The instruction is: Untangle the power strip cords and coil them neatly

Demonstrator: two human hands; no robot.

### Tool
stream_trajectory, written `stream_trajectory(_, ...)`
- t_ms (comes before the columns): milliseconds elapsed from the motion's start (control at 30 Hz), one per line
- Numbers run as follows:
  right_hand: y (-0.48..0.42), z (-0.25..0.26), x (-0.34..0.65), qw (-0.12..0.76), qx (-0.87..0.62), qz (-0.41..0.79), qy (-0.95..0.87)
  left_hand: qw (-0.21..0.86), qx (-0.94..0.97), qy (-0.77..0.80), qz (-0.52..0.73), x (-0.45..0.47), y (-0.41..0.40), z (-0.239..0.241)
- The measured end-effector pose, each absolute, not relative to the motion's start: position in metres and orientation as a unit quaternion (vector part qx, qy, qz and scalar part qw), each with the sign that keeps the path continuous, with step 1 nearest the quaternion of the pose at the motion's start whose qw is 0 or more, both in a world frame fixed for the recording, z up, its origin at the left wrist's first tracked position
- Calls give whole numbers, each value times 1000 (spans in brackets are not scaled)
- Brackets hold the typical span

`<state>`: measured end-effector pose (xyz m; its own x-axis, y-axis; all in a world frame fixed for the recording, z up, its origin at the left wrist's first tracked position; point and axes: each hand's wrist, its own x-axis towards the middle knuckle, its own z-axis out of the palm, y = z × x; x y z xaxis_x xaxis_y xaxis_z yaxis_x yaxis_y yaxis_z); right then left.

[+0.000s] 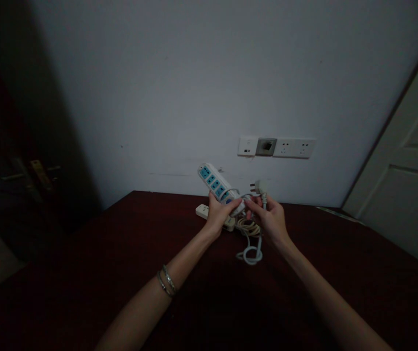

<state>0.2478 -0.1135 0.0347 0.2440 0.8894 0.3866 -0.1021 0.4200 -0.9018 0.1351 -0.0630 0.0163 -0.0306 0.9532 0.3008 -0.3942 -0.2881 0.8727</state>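
Observation:
My left hand (218, 213) grips a white power strip (214, 181) with blue sockets, tilted up above the table. A loop of its cord wraps round the strip's lower end. At that end, the closed fingers of my right hand (270, 217) pinch the pale cord (247, 197). The plug (259, 187) sticks up beside my right fingers, its pins pointing left. Below my hands hangs a looped, knotted stretch of cord (252, 256). Behind and under my left hand lies a second, cream power strip (202, 210), partly hidden, with its coiled cord (249, 228) on the table.
The dark red table (150, 234) meets a pale wall (172, 97). A row of wall sockets (292, 148) sits above the table's back edge. A white door (409, 161) stands at the right, a dark door with a handle (40, 173) at the left. A flat strip (340, 215) lies at the back right.

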Motion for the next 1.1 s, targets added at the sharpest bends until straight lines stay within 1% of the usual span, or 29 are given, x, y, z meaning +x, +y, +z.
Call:
stream_trajectory(133, -116, 34, 244, 688, -372, 407, -473, 562, 421, 273, 658, 132, -61, 18)
stream_trajectory(233, -116, 34, 244, 687, -348, 437, -465, 619, 382, 254, 637, 130, -59, 18)
stream_trajectory(300, -116, 34, 245, 683, -350, 447, -459, 637, 370, 254, 627, 130, -57, 17)
stream_trajectory(433, -113, 35, 253, 651, -412, 443, -457, 597, 390, 267, 648, 129, -50, 13)
stream_trajectory(567, -104, 30, 262, 604, -459, 436, -485, 546, 466, 277, 639, 124, -51, 15)
stream_trajectory(700, -99, 26, 266, 632, -443, 414, -483, 526, 518, 265, 620, 125, -59, 20)
stream_trajectory(800, -100, 27, 265, 654, -425, 380, -497, 534, 520, 250, 619, 131, -63, 17)
stream_trajectory(967, -108, 34, 261, 663, -394, 357, -527, 564, 462, 242, 640, 143, -68, 7)
stream_trajectory(1100, -109, 35, 258, 661, -370, 365, -541, 579, 417, 234, 660, 149, -75, 5)
